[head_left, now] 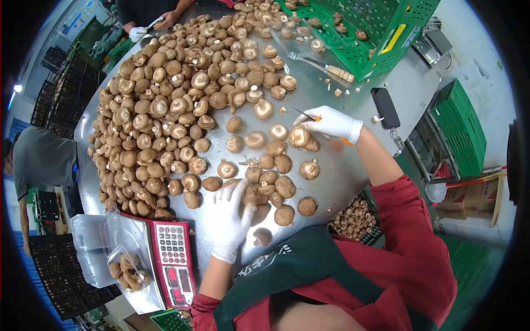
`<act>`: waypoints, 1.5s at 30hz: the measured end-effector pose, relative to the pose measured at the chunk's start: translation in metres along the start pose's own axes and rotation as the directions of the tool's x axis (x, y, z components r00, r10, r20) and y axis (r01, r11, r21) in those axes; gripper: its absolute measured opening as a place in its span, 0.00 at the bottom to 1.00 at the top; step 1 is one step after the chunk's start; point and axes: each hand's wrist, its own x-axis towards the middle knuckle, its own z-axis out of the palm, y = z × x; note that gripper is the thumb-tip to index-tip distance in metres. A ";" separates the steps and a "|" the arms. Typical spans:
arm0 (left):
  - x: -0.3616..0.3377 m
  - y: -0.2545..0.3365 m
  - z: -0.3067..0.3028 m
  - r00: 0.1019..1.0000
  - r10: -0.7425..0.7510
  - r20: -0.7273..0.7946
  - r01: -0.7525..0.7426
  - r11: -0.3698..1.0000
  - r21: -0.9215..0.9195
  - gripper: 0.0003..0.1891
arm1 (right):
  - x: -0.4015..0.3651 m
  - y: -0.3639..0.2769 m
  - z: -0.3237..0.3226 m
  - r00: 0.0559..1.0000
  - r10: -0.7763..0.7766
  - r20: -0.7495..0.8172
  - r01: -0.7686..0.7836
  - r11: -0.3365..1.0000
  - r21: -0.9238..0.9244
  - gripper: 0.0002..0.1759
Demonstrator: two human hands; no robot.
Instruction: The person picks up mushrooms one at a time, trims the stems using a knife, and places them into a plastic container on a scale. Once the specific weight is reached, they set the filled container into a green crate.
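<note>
My left hand, in a white glove, lies low over the metal table with fingers stretched out. Its thumb side is right at a cluster of brown shiitake mushrooms. In my gloved right hand is a small knife with an orange handle; its thin blade points left past the fingers. A shiitake mushroom sits right at those fingertips, its pale underside partly showing. Loose mushrooms, some cap up and some stem up, lie between my hands. A big heap of shiitake covers the table's left side.
A red scale bears a clear tray of mushrooms, beside stacked plastic trays. Toward the right are a phone, a wooden-handled brush and a green crate. Another person's gloved hand works at the far edge.
</note>
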 end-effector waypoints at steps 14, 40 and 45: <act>0.139 -0.071 0.024 0.994 -0.059 0.088 0.087 0.930 -0.356 0.19 | 0.078 0.011 -0.015 0.931 -0.365 0.000 0.365 0.931 0.023 0.23; -0.003 0.122 0.089 0.980 -0.196 0.016 0.182 0.872 -0.454 0.29 | -0.017 0.044 0.001 0.870 -0.125 0.478 -0.009 0.964 0.267 0.21; -0.002 0.153 0.148 0.980 0.168 0.106 -0.055 0.741 -0.669 0.33 | -0.118 0.093 -0.019 0.947 -0.191 0.259 0.114 0.952 0.285 0.22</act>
